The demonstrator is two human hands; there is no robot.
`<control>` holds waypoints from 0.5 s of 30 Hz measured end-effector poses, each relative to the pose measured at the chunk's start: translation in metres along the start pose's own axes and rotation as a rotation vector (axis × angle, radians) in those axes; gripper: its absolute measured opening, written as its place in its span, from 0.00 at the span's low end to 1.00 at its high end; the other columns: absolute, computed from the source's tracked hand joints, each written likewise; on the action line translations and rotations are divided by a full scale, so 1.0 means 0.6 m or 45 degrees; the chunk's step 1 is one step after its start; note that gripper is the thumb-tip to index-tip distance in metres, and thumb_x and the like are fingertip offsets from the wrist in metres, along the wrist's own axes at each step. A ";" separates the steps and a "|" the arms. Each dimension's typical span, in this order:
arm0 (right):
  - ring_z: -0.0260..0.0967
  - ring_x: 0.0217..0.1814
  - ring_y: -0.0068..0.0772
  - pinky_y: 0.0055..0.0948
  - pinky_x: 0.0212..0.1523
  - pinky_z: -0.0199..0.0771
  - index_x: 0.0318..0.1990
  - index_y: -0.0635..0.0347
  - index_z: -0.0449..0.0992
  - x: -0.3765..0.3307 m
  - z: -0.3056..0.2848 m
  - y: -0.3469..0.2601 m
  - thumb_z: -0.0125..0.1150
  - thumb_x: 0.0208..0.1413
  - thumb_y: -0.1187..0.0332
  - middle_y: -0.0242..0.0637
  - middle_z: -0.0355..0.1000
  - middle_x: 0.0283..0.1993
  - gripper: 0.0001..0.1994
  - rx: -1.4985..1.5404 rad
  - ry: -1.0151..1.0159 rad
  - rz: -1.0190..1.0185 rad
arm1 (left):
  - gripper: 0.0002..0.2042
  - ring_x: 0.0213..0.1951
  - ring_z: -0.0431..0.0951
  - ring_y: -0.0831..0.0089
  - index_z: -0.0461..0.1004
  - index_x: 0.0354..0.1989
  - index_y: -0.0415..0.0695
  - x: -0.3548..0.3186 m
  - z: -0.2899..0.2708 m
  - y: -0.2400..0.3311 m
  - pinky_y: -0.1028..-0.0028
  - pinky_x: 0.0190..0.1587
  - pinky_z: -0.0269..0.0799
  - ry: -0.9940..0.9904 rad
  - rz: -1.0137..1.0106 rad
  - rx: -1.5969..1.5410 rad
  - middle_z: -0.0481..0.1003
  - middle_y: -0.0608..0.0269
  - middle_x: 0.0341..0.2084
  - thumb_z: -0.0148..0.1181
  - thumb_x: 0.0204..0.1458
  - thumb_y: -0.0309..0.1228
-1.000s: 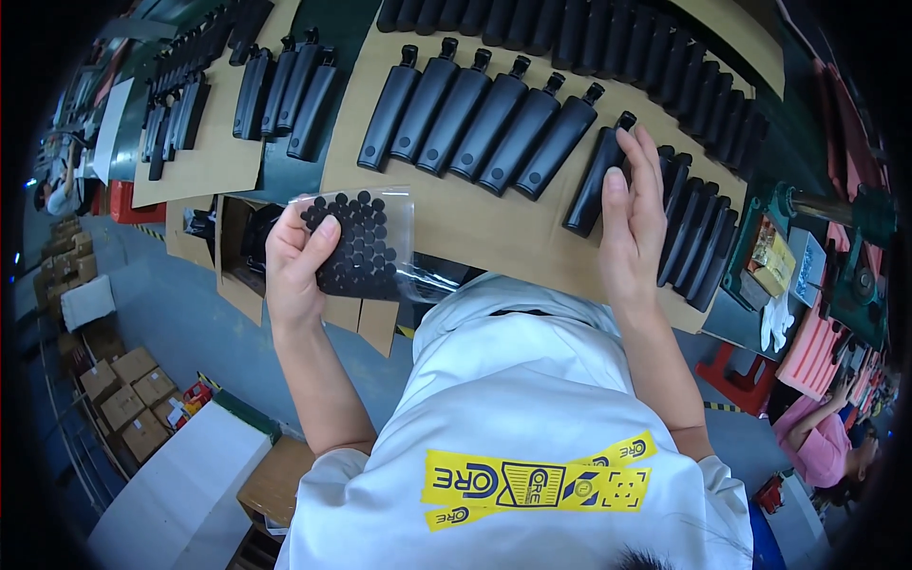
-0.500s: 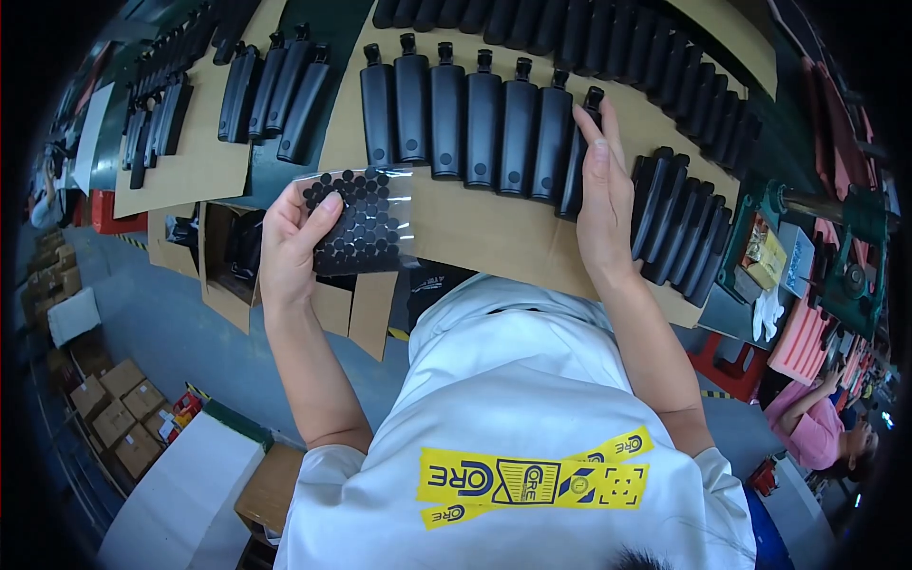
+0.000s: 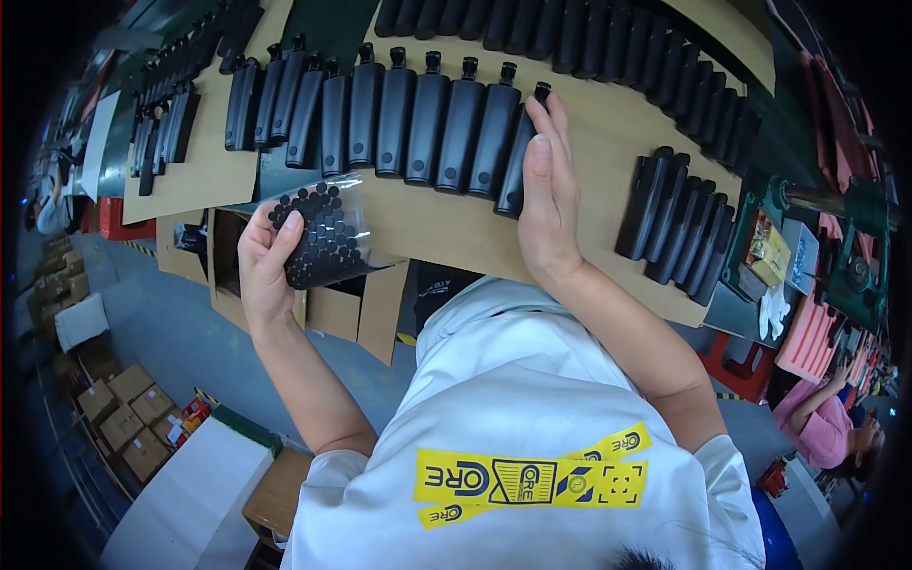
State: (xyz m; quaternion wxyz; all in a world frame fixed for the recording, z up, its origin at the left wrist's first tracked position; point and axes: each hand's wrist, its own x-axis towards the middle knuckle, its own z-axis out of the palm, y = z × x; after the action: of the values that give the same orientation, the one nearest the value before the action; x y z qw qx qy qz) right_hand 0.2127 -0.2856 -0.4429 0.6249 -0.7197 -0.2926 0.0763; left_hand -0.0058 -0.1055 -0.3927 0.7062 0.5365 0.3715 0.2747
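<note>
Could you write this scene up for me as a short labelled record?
Left hand: pinches clear plastic carrying round black discs
Right hand: extended fingers against the right end of a row of black handle-shaped pieces
Beneath: cardboard sheet
Farther right: another black group, white glove

Bold dark-blue lettering [image 3: 461,478] and a square bracketed emblem [image 3: 623,484] blazed across two crossed, flat yellow strips [image 3: 578,460] on the white fabric shirt [image 3: 532,389]!
</note>
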 end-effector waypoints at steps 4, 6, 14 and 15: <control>0.43 0.82 0.57 0.41 0.76 0.48 0.69 0.72 0.62 -0.001 0.008 0.001 0.44 0.74 0.58 0.58 0.44 0.80 0.27 0.093 0.006 -0.016 | 0.10 0.34 0.82 0.75 0.74 0.48 0.35 -0.012 -0.006 0.003 0.81 0.40 0.79 -0.103 -0.028 0.014 0.82 0.53 0.42 0.62 0.59 0.21; 0.42 0.82 0.57 0.42 0.76 0.47 0.69 0.73 0.61 -0.002 0.011 0.004 0.43 0.74 0.58 0.58 0.43 0.80 0.27 0.136 0.011 -0.019 | 0.10 0.34 0.82 0.75 0.74 0.47 0.35 -0.019 -0.005 0.004 0.81 0.40 0.78 -0.225 -0.077 0.018 0.82 0.53 0.42 0.62 0.58 0.21; 0.38 0.83 0.61 0.46 0.78 0.44 0.70 0.70 0.62 -0.004 -0.070 -0.026 0.52 0.69 0.63 0.57 0.44 0.81 0.26 -0.059 -0.061 -0.217 | 0.09 0.31 0.78 0.80 0.75 0.45 0.36 -0.033 0.063 -0.019 0.84 0.38 0.75 -0.653 -0.259 0.121 0.81 0.59 0.36 0.64 0.57 0.21; 0.37 0.83 0.61 0.47 0.78 0.43 0.69 0.70 0.63 -0.011 -0.095 -0.039 0.53 0.68 0.65 0.57 0.44 0.81 0.26 -0.072 -0.080 -0.285 | 0.09 0.31 0.77 0.81 0.75 0.45 0.36 -0.035 0.074 -0.023 0.85 0.37 0.74 -0.695 -0.295 0.120 0.81 0.60 0.35 0.64 0.57 0.21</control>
State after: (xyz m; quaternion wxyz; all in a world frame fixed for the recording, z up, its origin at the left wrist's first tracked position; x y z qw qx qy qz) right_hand 0.2268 -0.3365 -0.4109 0.5996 -0.6971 -0.3926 0.0201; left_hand 0.0183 -0.1505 -0.3943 0.7809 0.5769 0.2388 0.0203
